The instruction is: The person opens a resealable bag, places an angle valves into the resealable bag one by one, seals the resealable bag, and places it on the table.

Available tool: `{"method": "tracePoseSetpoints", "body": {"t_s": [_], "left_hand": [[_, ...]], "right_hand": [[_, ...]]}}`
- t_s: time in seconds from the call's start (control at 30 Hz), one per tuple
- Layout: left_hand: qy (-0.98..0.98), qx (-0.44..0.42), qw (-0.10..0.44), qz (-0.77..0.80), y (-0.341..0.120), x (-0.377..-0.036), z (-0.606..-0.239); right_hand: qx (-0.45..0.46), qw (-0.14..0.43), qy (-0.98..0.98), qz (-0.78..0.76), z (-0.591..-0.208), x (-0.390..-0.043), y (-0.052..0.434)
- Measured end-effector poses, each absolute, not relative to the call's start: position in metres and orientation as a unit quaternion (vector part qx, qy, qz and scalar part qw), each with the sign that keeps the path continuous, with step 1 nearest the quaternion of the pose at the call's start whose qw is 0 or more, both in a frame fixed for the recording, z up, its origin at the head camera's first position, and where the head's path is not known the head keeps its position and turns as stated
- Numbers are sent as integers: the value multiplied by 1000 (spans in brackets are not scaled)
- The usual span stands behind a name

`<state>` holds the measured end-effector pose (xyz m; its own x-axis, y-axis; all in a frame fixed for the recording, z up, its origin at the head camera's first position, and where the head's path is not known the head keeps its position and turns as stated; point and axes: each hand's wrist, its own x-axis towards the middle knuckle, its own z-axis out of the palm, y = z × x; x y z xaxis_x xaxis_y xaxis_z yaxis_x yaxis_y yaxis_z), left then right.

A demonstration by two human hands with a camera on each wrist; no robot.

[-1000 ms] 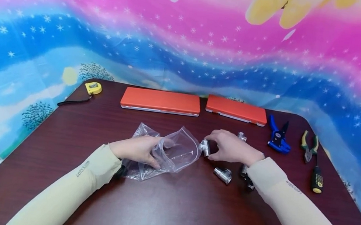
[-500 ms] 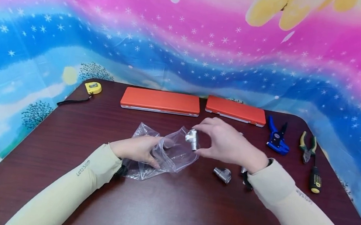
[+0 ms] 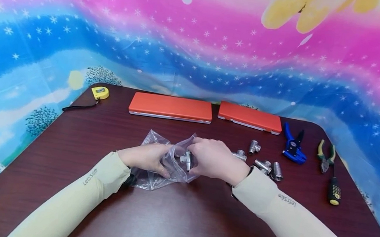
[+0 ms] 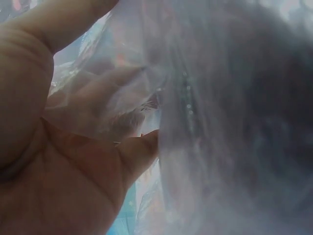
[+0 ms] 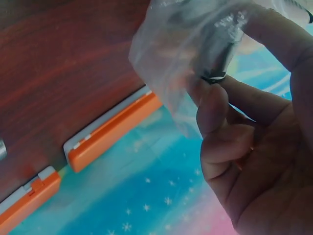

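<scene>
A clear plastic bag [image 3: 162,162] lies at the middle of the dark table [image 3: 171,218]. My left hand [image 3: 145,157] grips the bag's edge and holds its mouth open; in the left wrist view the film [image 4: 195,117] covers my fingers. My right hand [image 3: 211,158] pinches a silver metal pipe fitting [image 3: 186,159] at the bag's mouth. In the right wrist view the fitting [image 5: 215,58] shows dimly through the plastic [image 5: 176,54] between my fingertips. Several more silver fittings [image 3: 263,165] lie on the table just right of my right hand.
Two orange cases [image 3: 171,107] [image 3: 250,117] lie along the back edge. A yellow tape measure [image 3: 100,92] sits at the back left. Blue pliers [image 3: 292,147], green-handled pliers [image 3: 325,153] and a screwdriver [image 3: 334,186] lie at the right.
My right hand lifted one fitting from the pile and carried it left into the bag's mouth. The left hand kept its hold on the bag. The remaining fittings are now uncovered.
</scene>
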<state>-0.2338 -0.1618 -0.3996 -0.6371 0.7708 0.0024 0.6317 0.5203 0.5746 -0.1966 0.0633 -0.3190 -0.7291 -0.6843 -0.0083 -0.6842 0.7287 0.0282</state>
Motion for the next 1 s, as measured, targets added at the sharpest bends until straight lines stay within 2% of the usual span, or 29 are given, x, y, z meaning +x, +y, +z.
{"method": "tracePoseSetpoints", "body": {"t_s": [0.3, 0.5, 0.73, 1.0], "left_hand": [[853, 417, 125, 288, -160, -235, -402], [848, 424, 126, 291, -160, -236, -402], [854, 417, 126, 285, -160, -234, -401], [858, 415, 126, 277, -160, -233, -401]], "right_hand": [[357, -9, -934, -21, -328, -199, 59], [347, -17, -938, 13, -301, -191, 69], [357, 5, -932, 54, -278, -201, 118], [340, -47, -938, 39, -306, -228, 182]]}}
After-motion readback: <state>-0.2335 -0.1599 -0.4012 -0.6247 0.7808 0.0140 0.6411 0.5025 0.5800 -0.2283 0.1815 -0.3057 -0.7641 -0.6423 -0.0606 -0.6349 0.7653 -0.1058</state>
